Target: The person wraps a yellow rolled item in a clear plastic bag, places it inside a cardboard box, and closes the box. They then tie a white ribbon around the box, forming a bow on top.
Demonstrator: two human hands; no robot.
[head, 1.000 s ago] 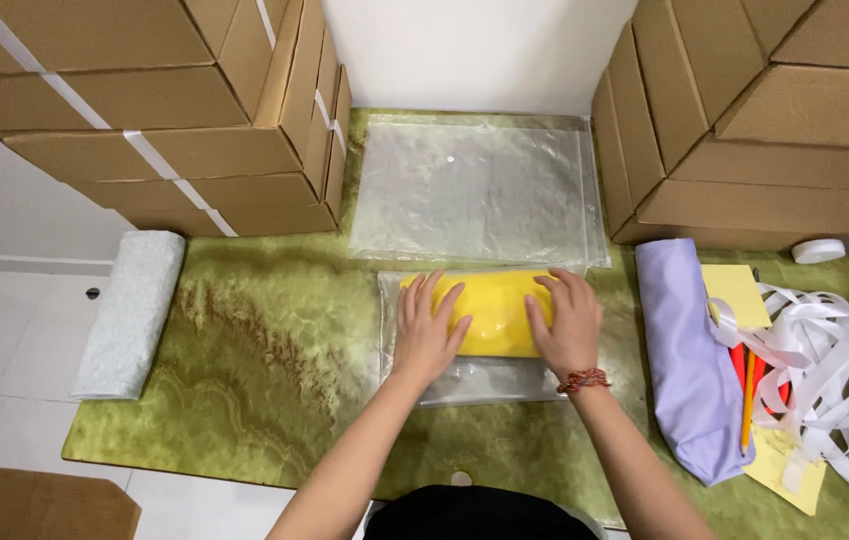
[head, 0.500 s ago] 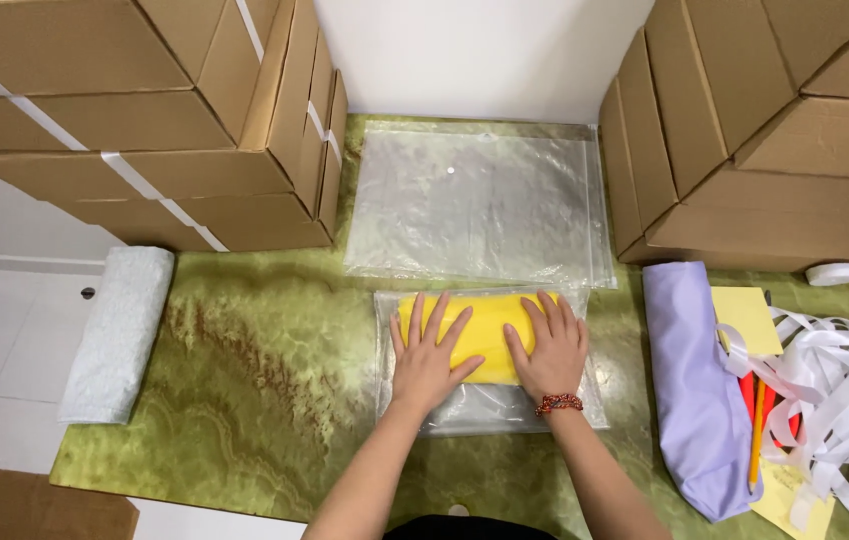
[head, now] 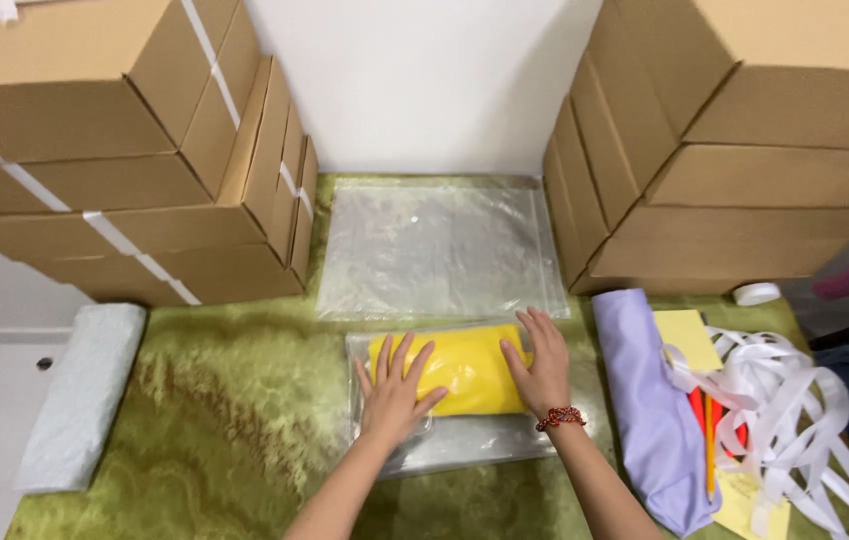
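- The left hand (head: 393, 392) lies flat, fingers spread, on the left end of a yellow bundle (head: 465, 368) inside a clear bag (head: 465, 445); the right hand (head: 542, 368) presses the right end, fingers together and flat. Neither grips anything.
- The bundle sits mid-mat (head: 215, 420), just in front of a stack of empty bags (head: 435, 245).
- Risks, as I judge them: the slick bag may slide under the palms; trapped air may puff it up; uneven pressure may push the bundle askew or crease it.
- Brown boxes (head: 115, 160) stacked at left carry white straps; plain brown boxes (head: 745, 150) stand at right.
- A white roll (head: 80, 400) lies at far left.
- A lilac cloth (head: 650, 415), yellow paper (head: 687, 338), loose white strapping (head: 795, 400) and a tape roll (head: 756, 293) lie at right.
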